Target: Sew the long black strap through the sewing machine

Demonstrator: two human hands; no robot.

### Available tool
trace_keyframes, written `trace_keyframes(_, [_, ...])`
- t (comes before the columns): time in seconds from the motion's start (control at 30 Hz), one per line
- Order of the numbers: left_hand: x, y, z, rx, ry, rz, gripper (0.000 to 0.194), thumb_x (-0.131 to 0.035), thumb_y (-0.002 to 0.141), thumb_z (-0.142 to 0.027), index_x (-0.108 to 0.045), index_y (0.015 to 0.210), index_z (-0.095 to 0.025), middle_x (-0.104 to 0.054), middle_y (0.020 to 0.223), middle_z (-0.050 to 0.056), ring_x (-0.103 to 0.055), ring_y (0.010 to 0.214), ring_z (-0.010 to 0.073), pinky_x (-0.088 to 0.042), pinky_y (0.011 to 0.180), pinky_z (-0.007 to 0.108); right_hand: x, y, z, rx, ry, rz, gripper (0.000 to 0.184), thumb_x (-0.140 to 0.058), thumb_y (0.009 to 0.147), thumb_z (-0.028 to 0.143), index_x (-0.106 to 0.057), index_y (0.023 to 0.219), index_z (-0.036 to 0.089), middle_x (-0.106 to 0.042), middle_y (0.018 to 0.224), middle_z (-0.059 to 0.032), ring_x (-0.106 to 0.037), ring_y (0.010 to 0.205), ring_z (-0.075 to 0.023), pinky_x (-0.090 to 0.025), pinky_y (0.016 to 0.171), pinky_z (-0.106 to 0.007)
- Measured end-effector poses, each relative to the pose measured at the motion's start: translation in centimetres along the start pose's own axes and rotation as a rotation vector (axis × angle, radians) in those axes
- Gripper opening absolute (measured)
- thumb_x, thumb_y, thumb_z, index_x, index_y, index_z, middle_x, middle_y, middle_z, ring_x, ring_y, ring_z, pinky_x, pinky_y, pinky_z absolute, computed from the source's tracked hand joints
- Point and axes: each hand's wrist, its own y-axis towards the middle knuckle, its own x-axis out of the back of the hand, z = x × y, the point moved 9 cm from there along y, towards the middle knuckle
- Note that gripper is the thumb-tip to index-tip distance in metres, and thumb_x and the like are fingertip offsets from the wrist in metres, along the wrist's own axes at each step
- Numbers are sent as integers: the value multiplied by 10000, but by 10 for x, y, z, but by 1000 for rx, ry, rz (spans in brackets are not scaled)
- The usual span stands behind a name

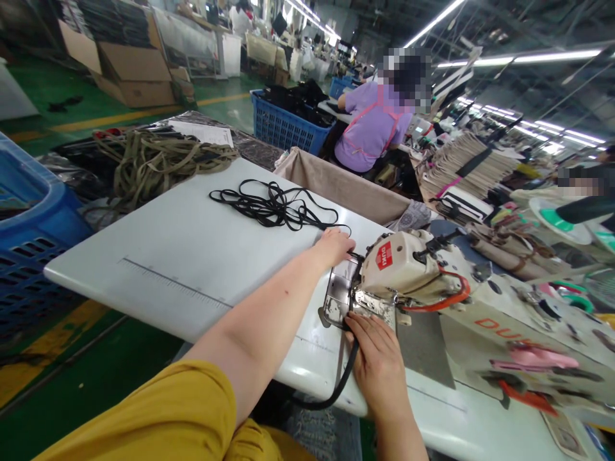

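Observation:
A black fabric strip (346,374) curves up from below the table edge to the metal needle plate (337,289) of a sewing machine (403,266). My right hand (377,352) is at the near side of the plate, fingertips together and pressed on the strip. Beyond the plate, my left hand (335,246) closes on the strip where it comes out behind the machine head; its fingertips are partly hidden. Just past my left hand, a loose tangle of thin black cord (276,205) lies on the white table (158,250).
Olive straps (158,157) are heaped at the table's far left, near a blue crate (33,211). A beige fabric-lined bin (341,182) borders the far edge. Behind it a person in a purple shirt (368,125) sits by another blue basket (288,125). Pink cloth (542,358) lies on the right.

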Motion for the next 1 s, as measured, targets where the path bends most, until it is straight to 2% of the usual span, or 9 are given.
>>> trace_keyframes(0.1, [20, -4, 6, 18, 40, -77, 126, -700, 982, -295, -800, 1018, -229, -746, 1135, 99, -603, 1216, 282, -416, 1021, 421, 1, 1, 0, 14, -1, -11, 291, -578, 1098, 238, -679, 1370, 221, -778, 1288, -87, -740, 1173, -240, -516, 1151, -473])
trace_keyframes(0.2, [48, -13, 23, 157, 50, -222, 180, -635, 1019, -266, -792, 1072, -196, -737, 1148, 125, -625, 1175, 285, -424, 1003, 434, 2, 1, 0, 20, 0, -23, 275, -583, 1098, 236, -683, 1353, 213, -779, 1283, -85, -736, 1180, -239, -514, 1150, -469])
trace_keyframes(0.3, [67, -22, 38, 271, 47, -311, 177, -638, 1024, -291, -783, 1075, -204, -733, 1163, 129, -626, 1175, 297, -434, 997, 442, 1, 0, 0, 16, 1, -22, 278, -583, 1098, 233, -683, 1357, 216, -775, 1293, -84, -735, 1184, -239, -511, 1151, -475])
trace_keyframes(0.8, [95, -43, 79, 520, -63, -491, 136, -611, 1028, -278, -741, 1043, -243, -716, 1216, 119, -601, 1250, 315, -419, 1085, 469, 4, 4, 3, 8, 17, -28, 281, -590, 1085, 212, -691, 1347, 214, -777, 1286, -77, -733, 1186, -241, -501, 1156, -466])
trace_keyframes(1.0, [107, -56, 91, 632, -51, -536, 125, -609, 1029, -295, -724, 1040, -246, -717, 1244, 113, -613, 1244, 310, -445, 1042, 446, 4, 3, 3, 12, 9, -37, 269, -592, 1087, 219, -690, 1338, 208, -780, 1276, -83, -735, 1175, -235, -501, 1161, -458])
